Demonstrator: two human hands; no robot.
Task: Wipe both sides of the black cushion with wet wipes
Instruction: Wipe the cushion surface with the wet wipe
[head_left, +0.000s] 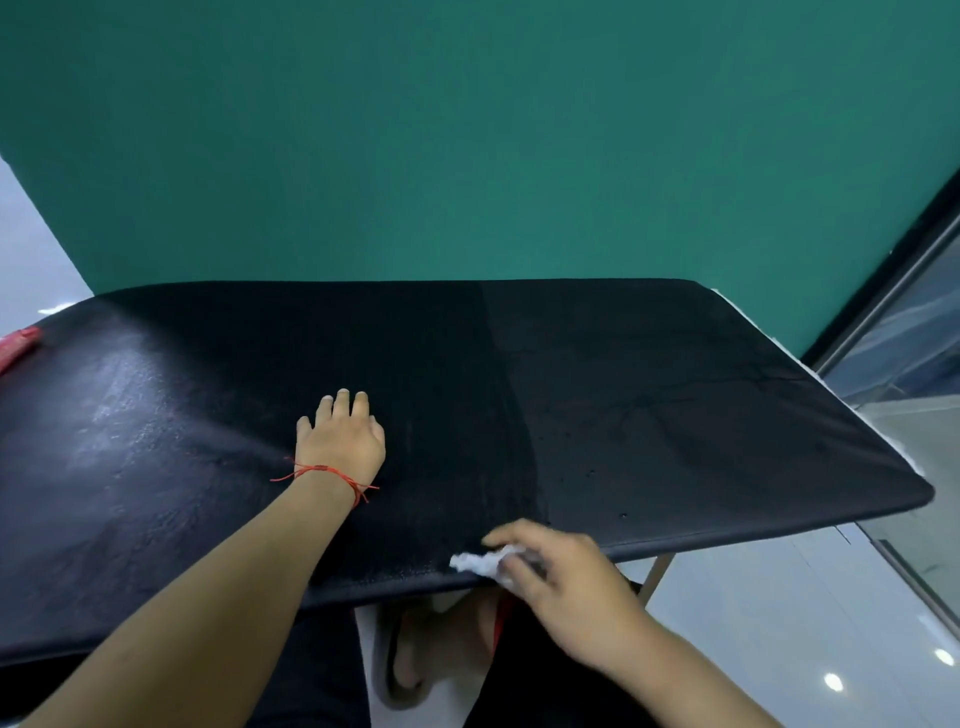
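Observation:
The black cushion (649, 405) lies flat across a table and fills the middle of the view. Its left part looks darker and shiny, its right part duller. My left hand (340, 436), with a red string round the wrist, rests flat on the cushion near its middle, fingers straight. My right hand (566, 577) grips a crumpled white wet wipe (480, 562) at the cushion's near edge, right of centre. The hand is blurred.
A teal wall (467, 130) rises just behind the cushion. A red object (15, 345) lies at the far left edge. A table leg (655, 574) shows under the near edge. Glossy floor and a glass partition (909, 322) are on the right. My feet in slippers are below.

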